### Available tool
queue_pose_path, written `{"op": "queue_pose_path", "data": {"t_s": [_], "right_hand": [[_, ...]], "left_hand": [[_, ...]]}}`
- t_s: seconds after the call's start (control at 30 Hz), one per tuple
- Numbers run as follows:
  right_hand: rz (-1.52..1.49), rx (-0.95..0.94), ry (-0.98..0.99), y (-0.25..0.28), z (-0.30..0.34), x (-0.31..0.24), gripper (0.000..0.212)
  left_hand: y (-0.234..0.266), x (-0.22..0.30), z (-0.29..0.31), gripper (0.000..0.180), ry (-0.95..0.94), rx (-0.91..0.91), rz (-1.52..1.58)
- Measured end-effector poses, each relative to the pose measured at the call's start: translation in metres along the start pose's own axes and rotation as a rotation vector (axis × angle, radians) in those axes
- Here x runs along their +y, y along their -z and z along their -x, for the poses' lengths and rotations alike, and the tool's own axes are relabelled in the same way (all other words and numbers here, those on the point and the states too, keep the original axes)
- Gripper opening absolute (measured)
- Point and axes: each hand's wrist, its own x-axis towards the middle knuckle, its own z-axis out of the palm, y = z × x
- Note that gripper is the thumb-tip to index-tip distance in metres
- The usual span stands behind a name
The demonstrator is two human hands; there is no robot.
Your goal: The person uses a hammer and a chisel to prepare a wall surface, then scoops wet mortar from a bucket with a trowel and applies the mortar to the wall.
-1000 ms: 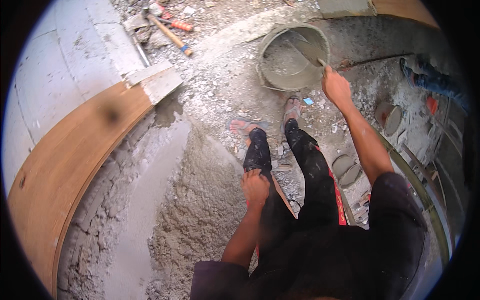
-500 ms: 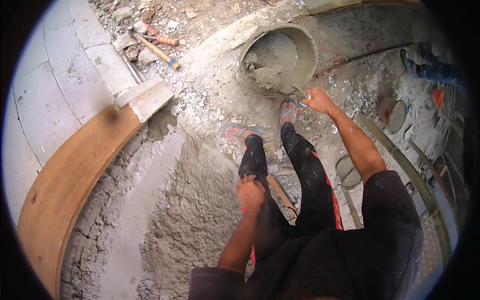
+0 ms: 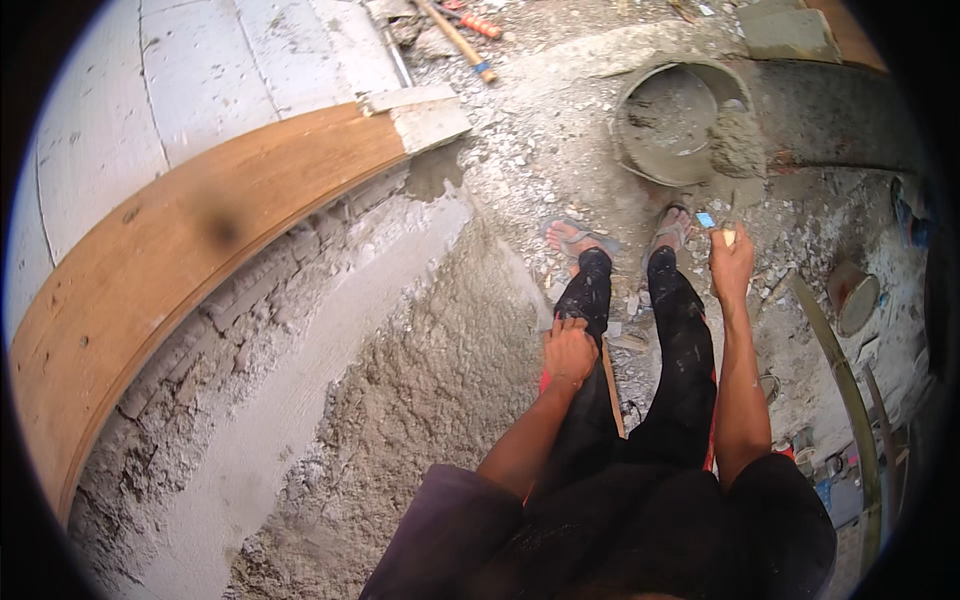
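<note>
Room left of the left hand (image 3: 570, 350) — over rough mortar (image 3: 430, 390), out to the curved board (image 3: 150, 265)! Between the 2 hands, the right leg (image 3: 677, 335) bars the way — and ahead-left of the right hand (image 3: 732, 265), the bucket (image 3: 645, 168).

A lumpy grey heap of mortar (image 3: 738, 140) hides much of the flat grey trowel (image 3: 737, 190) under it, and the right hand (image 3: 733, 264) covers most of the pale trowel handle (image 3: 729, 237). A long wooden tool handle with a blue band (image 3: 455, 40) runs off the upper edge — its far end unseen — while a blurred dark spot (image 3: 222, 230) veils part of the curved brown wooden board (image 3: 250, 165).
</note>
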Motion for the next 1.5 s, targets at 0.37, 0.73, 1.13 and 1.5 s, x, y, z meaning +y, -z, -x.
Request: {"op": "queue_pose_path", "data": {"t_s": [0.37, 0.73, 1.13, 1.5], "right_hand": [[-0.191, -0.676, 0.222, -0.218, 0.239, -0.225, 0.039], [0.927, -0.142, 0.314, 0.006, -0.11, -0.072, 0.03], [0.354, -0.551, 0.439, -0.011, -0.121, -0.017, 0.038], [-0.151, -0.559, -0.079, 0.013, -0.039, -0.044, 0.034]], "left_hand": [[-0.028, -0.041, 0.005, 0.026, 0.038, 0.092, 0.16], [-0.021, -0.031, 0.015, 0.026, 0.01, 0.056, 0.145], [-0.029, 0.0, 0.01, 0.025, 0.032, 0.087, 0.051], [-0.02, 0.002, 0.004, 0.028, 0.016, 0.03, -0.017]]}}
